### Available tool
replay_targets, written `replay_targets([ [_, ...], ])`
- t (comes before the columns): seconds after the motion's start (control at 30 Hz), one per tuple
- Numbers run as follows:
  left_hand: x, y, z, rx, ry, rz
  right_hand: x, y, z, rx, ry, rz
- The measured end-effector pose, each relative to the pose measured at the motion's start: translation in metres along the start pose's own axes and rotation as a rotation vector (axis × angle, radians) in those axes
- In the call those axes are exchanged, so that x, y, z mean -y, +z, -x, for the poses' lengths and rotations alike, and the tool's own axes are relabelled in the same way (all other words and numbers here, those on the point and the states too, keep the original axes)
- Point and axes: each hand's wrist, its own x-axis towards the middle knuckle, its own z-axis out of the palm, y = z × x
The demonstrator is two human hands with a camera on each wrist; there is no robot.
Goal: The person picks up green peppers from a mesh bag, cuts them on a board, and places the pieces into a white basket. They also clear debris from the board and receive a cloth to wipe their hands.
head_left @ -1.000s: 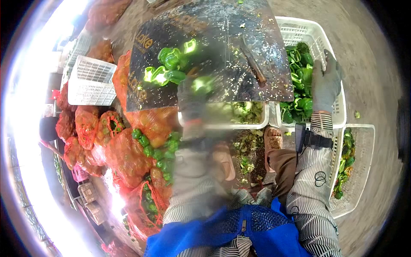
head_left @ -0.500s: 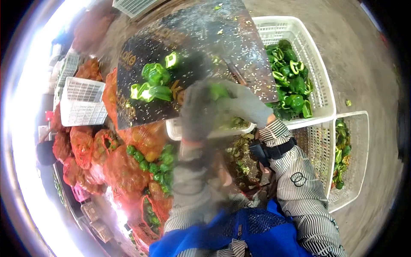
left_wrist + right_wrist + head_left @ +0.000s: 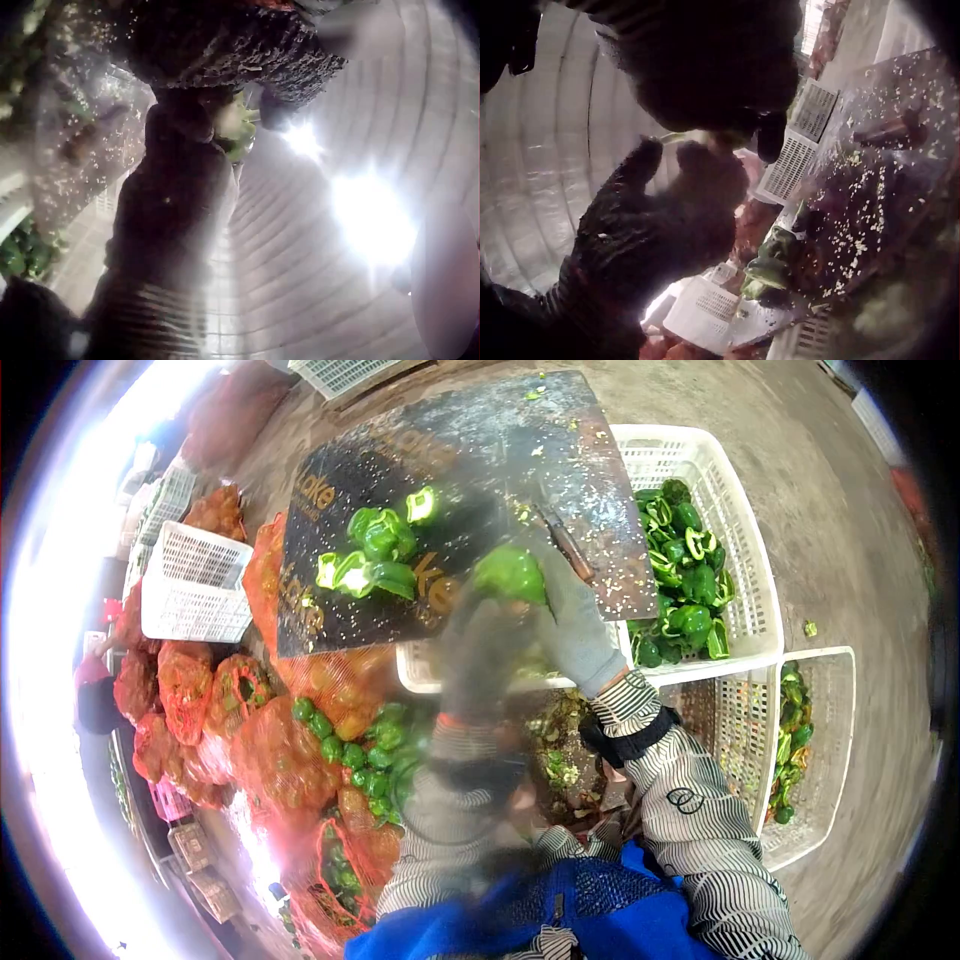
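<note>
A green bell pepper (image 3: pixel 510 572) is between my gloved hands, over the near edge of a dark board (image 3: pixel 470 470). My left hand (image 3: pixel 482 645), hazy in the head view, grips it from the left. Fingers of my right hand (image 3: pixel 578 622) curl against its right side. In the left wrist view the pale green pepper (image 3: pixel 238 133) shows between the two dark gloves, mostly covered. Cut green peppers (image 3: pixel 382 534) lie on the board's left part. A knife with a brown handle (image 3: pixel 570 550) rests on the right part, among scattered seeds.
A white crate (image 3: pixel 755 585) of cut green peppers stands right of the board; another crate (image 3: pixel 825 800) with scraps is nearer me. A white tub (image 3: pixel 418 672) sits under the board's near edge. Mesh sacks (image 3: pixel 285 755) and whole peppers (image 3: pixel 378 760) crowd the left.
My right hand has come left from the pepper crate to meet my left hand at the board's near edge. Both are now on the pepper. The head view has shifted slightly.
</note>
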Motion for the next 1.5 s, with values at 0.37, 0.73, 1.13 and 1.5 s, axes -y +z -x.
replay_targets([
  [0.37,0.021,-0.035,0.002,0.010,-0.145,-0.290,0.007,0.013,0.005,0.211,-0.057,0.088],
  [0.73,0.020,-0.049,0.006,0.059,0.335,-1.014,-0.006,0.007,0.004,0.279,-0.182,0.060],
  [1.13,-0.008,-0.010,-0.009,-0.323,-0.743,-0.275,0.002,0.000,-0.007,0.173,0.450,-0.615],
  [1.5,0.035,-0.054,0.001,-0.078,-0.367,0.038,-0.011,0.013,-0.001,0.119,-0.051,0.000],
])
